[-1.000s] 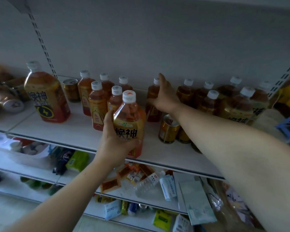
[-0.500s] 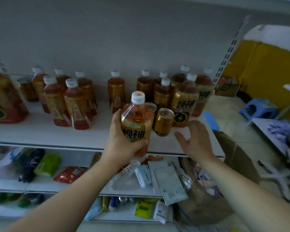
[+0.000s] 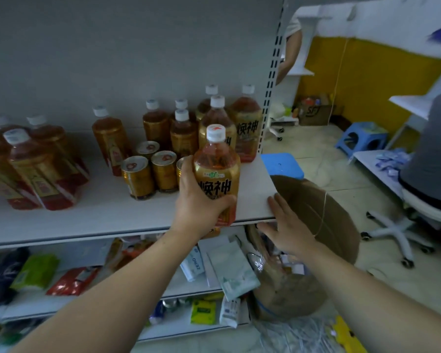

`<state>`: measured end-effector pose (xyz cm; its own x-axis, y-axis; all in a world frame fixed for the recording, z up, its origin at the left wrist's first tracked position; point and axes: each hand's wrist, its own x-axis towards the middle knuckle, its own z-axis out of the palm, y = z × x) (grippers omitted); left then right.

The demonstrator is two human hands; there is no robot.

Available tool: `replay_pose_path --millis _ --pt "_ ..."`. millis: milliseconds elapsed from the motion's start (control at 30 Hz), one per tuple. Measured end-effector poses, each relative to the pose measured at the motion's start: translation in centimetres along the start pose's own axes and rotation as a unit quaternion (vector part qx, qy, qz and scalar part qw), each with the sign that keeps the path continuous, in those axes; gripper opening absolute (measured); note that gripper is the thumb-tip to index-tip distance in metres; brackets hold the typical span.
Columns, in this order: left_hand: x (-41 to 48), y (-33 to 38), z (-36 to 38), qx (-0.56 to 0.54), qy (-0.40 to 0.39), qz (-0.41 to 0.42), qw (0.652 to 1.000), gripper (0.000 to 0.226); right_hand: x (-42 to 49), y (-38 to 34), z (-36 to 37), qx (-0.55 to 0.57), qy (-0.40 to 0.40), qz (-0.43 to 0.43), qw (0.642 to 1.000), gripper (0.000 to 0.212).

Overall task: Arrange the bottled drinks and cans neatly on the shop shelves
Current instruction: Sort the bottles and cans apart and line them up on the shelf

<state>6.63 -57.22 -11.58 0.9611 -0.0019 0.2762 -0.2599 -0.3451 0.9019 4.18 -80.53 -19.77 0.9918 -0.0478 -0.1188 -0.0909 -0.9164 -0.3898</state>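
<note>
Now held: my left hand [image 3: 199, 200] wraps the tea bottle [image 3: 217, 171] at mid-label, at the front edge of the shelf [image 3: 107, 212], cans [image 3: 138, 177] at its 9 o'clock.
Right hand [image 3: 288, 230]: fingers spread, holding nothing, at the bottle's 4 o'clock.
Handling: I judge it full, heavyish, with a slick label and yielding plastic.
Grip: around the body, not the cap.

The right grip [image 3: 288, 233] is off the back-row bottles [image 3: 155, 126], now spread at the shelf's [image 3: 107, 217] right front corner; the left grip's [image 3: 199, 200] bottle [image 3: 217, 169] is farther right, beside the cans [image 3: 161, 171].
</note>
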Motion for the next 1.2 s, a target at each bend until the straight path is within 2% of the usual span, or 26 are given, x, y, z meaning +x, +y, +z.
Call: replay_pose_path --millis 133,333,500,567,633,667,733,900,1000,1100,1200 --pt "1.5 0.7 2.6 0.05 0.003 -0.003 0.999 0.115 0.2 0.1 0.0 0.005 0.003 0.001 1.0 0.088" --pt "3.8 0.7 4.2 0.079 -0.098 0.029 0.992 0.108 0.9 0.4 -0.3 0.026 -0.006 0.017 1.0 0.101" --pt "4.8 1.1 5.3 0.127 -0.107 0.045 0.985 0.104 1.6 0.1 -0.6 -0.075 0.012 -0.033 0.997 0.094" --pt "5.1 1.1 5.5 0.234 -0.067 0.099 0.965 0.107 2.0 0.0 -0.8 -0.103 0.007 -0.055 0.993 0.092" --pt "5.4 0.7 5.6 0.368 -0.022 0.176 0.913 0.111 2.1 0.0 -0.7 -0.109 0.003 -0.061 0.992 0.095" --pt "5.5 0.5 5.6 0.41 -0.009 0.197 0.891 0.112 2.1 0.1 -0.6 -0.106 0.002 -0.06 0.993 0.097" --pt "6.0 0.2 5.5 0.45 -0.002 0.205 0.869 0.113 2.1 0.2 -0.2 -0.093 0.005 -0.058 0.994 0.1" --pt "8.3 0.0 6.1 0.485 -0.015 0.172 0.857 0.11 2.2 0.4 0.4 -0.044 0.018 -0.044 0.998 0.1" --pt "8.6 -0.2 6.8 0.457 0.001 0.164 0.874 0.108 2.2 0.6 0.6 -0.025 0.02 -0.043 0.999 0.103" --pt "8.8 0.2 7.1 0.425 0.033 0.216 0.879 0.111 2.3 0.6 0.5 -0.014 0.019 -0.052 0.998 0.102" --pt "10.7 2.1 7.2 0.45 0.014 0.279 0.848 0.105 2.5 0.6 0.2 -0.052 -0.001 -0.055 0.997 0.103"
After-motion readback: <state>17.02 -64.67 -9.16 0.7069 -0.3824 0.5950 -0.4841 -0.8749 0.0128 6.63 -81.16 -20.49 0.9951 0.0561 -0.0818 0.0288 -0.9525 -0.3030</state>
